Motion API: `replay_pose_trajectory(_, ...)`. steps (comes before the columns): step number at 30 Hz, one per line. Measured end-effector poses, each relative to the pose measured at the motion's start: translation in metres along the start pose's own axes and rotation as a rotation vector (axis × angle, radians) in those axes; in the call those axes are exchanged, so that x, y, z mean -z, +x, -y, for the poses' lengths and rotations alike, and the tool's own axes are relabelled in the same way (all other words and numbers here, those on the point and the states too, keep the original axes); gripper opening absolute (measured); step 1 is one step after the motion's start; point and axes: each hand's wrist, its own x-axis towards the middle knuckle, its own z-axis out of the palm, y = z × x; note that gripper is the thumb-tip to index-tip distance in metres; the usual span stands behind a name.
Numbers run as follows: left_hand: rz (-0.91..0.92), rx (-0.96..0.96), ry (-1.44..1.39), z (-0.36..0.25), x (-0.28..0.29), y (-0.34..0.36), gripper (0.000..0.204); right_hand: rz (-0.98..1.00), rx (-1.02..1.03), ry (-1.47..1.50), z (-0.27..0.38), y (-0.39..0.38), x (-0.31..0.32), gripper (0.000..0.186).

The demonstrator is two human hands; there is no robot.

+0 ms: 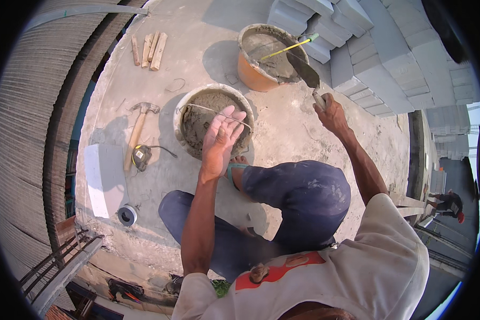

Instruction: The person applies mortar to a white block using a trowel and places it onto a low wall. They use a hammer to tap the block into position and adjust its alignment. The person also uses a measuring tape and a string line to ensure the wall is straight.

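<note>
My right hand grips the handle of a mortar-caked trowel, its blade over the rim of an orange bucket holding wet mortar and a yellow-green stick. My left hand is raised with fingers spread and palm up, holding nothing, above a grey bucket of mortar with a wire handle. I squat on a concrete slab, my knees in dark trousers below both hands.
Stacked grey blocks fill the upper right. On the slab to the left lie a hammer, a tape measure, a white block, a tape roll and wood pieces. The slab edge drops off at left and bottom.
</note>
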Motion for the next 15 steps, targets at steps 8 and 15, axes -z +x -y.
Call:
replay_pose_trajectory(8, -0.526, 0.111, 0.099, 0.009, 0.013, -0.05, 0.051, 0.145, -0.11, -0.106, -0.048, -0.036, -0.134, 0.048)
replay_pose_trajectory(15, -0.796, 0.479, 0.617, 0.003, 0.048, -0.084, 0.039, 0.323, -0.195, 0.166, -0.022, -0.118, -0.055, 0.038)
